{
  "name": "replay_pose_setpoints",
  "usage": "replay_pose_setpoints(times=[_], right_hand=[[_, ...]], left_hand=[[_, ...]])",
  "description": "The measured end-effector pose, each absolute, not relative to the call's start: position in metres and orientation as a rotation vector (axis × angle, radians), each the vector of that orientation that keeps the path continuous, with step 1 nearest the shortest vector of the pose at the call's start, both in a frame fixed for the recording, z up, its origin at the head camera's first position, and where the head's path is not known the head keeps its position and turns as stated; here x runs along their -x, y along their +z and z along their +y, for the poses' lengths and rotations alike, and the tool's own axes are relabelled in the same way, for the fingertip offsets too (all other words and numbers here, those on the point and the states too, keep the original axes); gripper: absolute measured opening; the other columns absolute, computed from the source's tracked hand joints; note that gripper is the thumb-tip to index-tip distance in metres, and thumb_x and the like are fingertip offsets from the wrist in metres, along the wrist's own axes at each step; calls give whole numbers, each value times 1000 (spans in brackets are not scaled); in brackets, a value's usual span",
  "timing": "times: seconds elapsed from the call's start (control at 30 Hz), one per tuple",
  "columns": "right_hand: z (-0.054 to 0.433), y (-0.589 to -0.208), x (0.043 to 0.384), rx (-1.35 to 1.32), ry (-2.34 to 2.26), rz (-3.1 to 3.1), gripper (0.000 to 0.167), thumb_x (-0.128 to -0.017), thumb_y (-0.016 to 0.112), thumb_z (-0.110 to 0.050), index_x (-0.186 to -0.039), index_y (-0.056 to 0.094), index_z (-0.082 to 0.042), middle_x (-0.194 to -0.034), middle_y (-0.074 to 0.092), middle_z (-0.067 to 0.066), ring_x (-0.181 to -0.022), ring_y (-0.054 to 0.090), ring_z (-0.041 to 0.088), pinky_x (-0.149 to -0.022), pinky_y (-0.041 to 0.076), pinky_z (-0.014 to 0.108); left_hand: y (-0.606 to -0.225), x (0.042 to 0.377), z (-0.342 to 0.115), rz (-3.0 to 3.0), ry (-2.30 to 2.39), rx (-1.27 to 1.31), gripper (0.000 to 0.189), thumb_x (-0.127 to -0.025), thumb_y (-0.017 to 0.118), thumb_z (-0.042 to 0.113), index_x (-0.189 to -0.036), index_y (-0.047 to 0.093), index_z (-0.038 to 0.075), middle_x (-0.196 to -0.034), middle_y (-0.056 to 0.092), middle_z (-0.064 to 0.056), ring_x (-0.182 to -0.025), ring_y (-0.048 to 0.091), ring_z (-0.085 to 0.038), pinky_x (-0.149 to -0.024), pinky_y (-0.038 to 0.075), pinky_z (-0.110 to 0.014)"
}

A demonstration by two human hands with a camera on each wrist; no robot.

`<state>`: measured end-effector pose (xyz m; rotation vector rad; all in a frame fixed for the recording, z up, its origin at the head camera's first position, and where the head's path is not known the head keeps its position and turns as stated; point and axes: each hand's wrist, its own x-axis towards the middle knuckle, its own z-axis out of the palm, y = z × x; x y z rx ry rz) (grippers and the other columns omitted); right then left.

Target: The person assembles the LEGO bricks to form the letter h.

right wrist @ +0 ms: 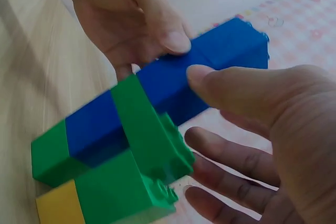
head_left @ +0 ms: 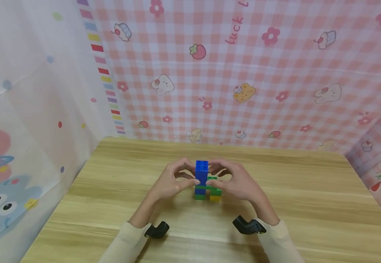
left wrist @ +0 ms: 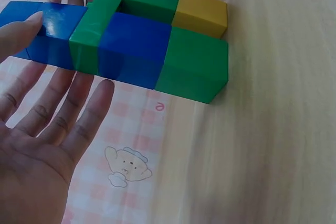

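Observation:
A toy-brick build stands upright in front of me, between my two hands. Its taller column has a green brick (left wrist: 194, 64) at the bottom, a blue brick (left wrist: 135, 45) above it, then a long green brick (right wrist: 149, 124) lying crosswise. Stacked blue bricks (head_left: 201, 167) form the top. Beside that column, a yellow brick (head_left: 215, 198) sits under another green brick (right wrist: 113, 187). My left hand (head_left: 174, 182) holds the upper blue part from the left, thumb on its near face. From the right, my right hand (head_left: 234, 180) grips the same part, thumb on blue, lower fingers spread behind.
The build is on a wood-grain table (head_left: 128, 164). A pink checked cloth (head_left: 230, 73) hangs behind the far edge, and a white patterned curtain (head_left: 46, 109) hangs at the left. Black curved pieces (head_left: 157, 230) are worn at both wrists.

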<state>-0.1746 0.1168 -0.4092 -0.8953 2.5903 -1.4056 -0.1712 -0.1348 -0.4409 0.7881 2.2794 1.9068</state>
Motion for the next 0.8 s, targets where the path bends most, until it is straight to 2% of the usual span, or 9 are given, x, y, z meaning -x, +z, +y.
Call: replay_pose_setpoints(times=[0.2, 0.37, 0.53, 0.8], right_hand=[[126, -414, 180, 846, -1368, 2550, 48, -88, 82, -29, -133, 66, -21, -110, 74, -2, -102, 67, 17, -96, 58, 49], [129, -421, 184, 828, -1326, 2502, 47, -86, 85, -32, -128, 68, -21, -109, 73, -3, -102, 66, 17, -96, 57, 49], [133, -428, 189, 801, -1294, 2445, 41, -83, 87, -29, -120, 71, -20, -110, 72, -3, -102, 64, 19, -95, 57, 48], [142, -435, 193, 783, -1257, 2391, 31, -84, 86, -29, -109, 72, -18, -102, 71, 0, -98, 64, 19, -93, 58, 44]], left_hand=[[-444, 173, -134, 2290, 1827, -770, 26, -88, 81, 8, -109, 67, 14, -106, 68, -7, -102, 67, -24, -90, 63, -38], [-450, 174, -135, 2310, 1712, -737, 24, -86, 82, 9, -106, 68, 14, -103, 68, -6, -101, 66, -22, -88, 62, -33], [-456, 176, -135, 2306, 1664, -723, 23, -85, 83, 7, -100, 68, 12, -101, 67, -7, -99, 66, -21, -85, 63, -32], [-458, 177, -132, 2271, 1691, -686, 21, -84, 84, 9, -97, 68, 15, -101, 69, -5, -99, 68, -21, -86, 63, -32]])
